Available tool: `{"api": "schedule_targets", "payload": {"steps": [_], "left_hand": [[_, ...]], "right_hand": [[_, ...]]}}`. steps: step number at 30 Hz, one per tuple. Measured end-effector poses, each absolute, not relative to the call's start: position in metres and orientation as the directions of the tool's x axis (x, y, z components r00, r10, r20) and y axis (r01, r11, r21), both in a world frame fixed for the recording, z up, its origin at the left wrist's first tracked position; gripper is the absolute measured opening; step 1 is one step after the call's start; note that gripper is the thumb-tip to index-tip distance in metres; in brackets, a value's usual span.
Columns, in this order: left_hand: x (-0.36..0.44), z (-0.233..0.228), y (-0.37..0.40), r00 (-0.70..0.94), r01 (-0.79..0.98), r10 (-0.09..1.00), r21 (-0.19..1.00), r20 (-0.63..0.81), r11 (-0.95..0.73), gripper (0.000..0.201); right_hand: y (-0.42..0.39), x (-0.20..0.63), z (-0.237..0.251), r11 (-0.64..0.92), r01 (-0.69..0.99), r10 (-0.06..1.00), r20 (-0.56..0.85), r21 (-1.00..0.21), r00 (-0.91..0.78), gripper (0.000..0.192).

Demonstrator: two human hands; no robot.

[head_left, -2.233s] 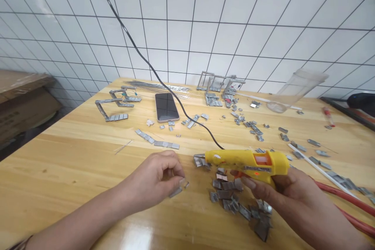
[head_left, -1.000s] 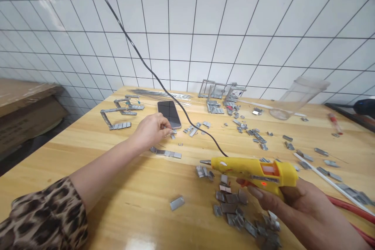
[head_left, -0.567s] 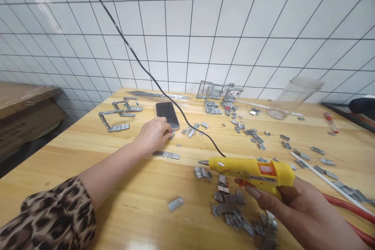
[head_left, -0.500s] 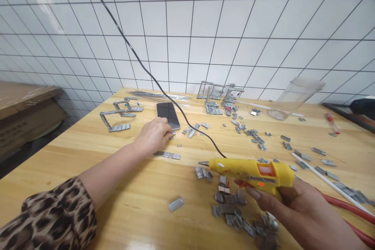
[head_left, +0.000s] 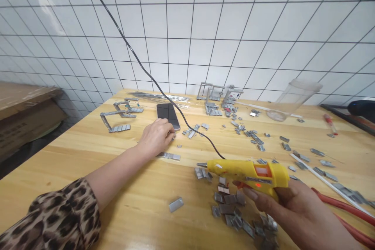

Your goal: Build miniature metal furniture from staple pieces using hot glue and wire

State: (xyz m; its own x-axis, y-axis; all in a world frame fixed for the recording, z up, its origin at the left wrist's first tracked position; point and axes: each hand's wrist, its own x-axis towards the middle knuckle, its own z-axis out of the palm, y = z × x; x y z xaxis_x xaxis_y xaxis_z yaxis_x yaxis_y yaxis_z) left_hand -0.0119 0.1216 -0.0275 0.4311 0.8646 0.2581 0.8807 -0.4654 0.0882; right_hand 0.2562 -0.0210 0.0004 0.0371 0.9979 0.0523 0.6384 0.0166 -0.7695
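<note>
Yellow plastic glue gun: gripped by right hand near bench front edge, nozzle level, clear of grey metal clips below. Left hand, fingers curled together on small clips beside black smartphone, mid-bench.

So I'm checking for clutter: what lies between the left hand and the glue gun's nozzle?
Head view: a glued strip of metal clips beside the left hand, then bare wood up to the glue gun.
</note>
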Motion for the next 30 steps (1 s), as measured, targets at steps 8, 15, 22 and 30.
{"api": "schedule_targets", "payload": {"steps": [8,15,22,30], "left_hand": [[-0.016,-0.030,0.117,0.454,0.881,0.858,0.020,0.241,-0.472,0.016],[-0.021,-0.024,0.110,0.503,0.859,0.841,-0.007,0.196,-0.512,0.017],[-0.028,-0.021,0.107,0.524,0.839,0.835,0.067,0.170,-0.540,0.022],[-0.030,-0.022,0.111,0.417,0.883,0.892,0.156,0.172,-0.443,0.016]], "right_hand": [[-0.020,0.263,-0.009,0.056,0.569,0.997,0.019,-0.821,-0.070,0.033],[-0.023,0.264,-0.007,0.021,0.617,0.996,-0.034,-0.787,-0.077,0.038],[-0.021,0.262,-0.007,0.006,0.567,0.996,-0.045,-0.824,-0.075,0.038],[-0.023,0.259,-0.004,0.024,0.581,0.998,-0.009,-0.814,-0.055,0.040]]}}
